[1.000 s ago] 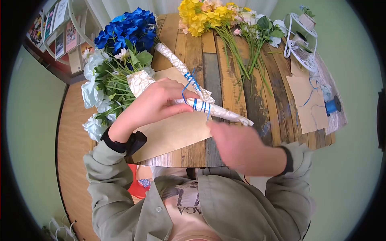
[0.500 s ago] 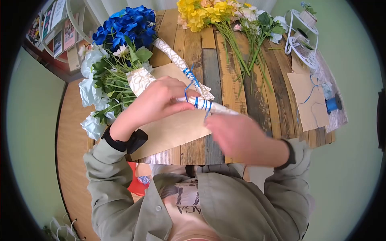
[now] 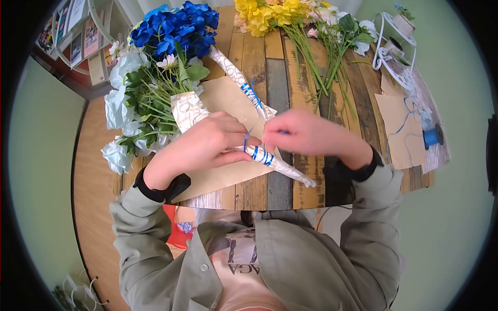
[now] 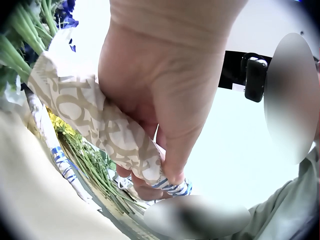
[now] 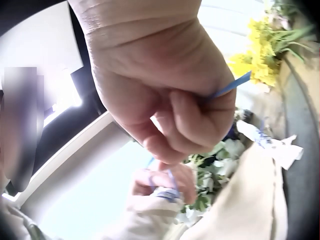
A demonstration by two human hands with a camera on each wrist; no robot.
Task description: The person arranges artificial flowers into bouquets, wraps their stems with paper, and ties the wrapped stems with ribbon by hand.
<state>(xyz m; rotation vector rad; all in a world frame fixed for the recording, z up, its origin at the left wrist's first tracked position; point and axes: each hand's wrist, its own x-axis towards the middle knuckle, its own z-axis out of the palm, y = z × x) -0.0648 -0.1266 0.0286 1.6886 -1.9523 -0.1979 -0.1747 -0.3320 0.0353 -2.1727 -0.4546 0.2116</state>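
Observation:
My left hand (image 3: 220, 137) grips the bundled stems of a white rose bouquet (image 3: 122, 106), wrapped in white paper with a beige pattern (image 4: 75, 105). Blue ribbon (image 3: 262, 155) circles this wrapped handle just past the left thumb and fingertips. The right hand (image 3: 306, 132) is on the far side of the handle, its fingers curled around the ribbon's loose length. A ribbon tail (image 5: 235, 86) sticks out of that fist in the right wrist view. Beyond the hands lies a blue hydrangea bouquet (image 3: 176, 31), its paper-wrapped handle (image 3: 226, 67) also bound with blue ribbon.
Brown paper (image 3: 220, 90) lies beneath the bouquets on the wooden table (image 3: 277, 88). Yellow flowers (image 3: 264, 18) and loose green stems (image 3: 321, 67) lie at the back. To the right are a white wire stand (image 3: 397, 62) and a blue ribbon spool (image 3: 433, 136).
My right hand has moved from the near side of the wrapped handle to its far side, carrying the ribbon. The handle's free end has swung nearer to me; the left hand keeps its grip.

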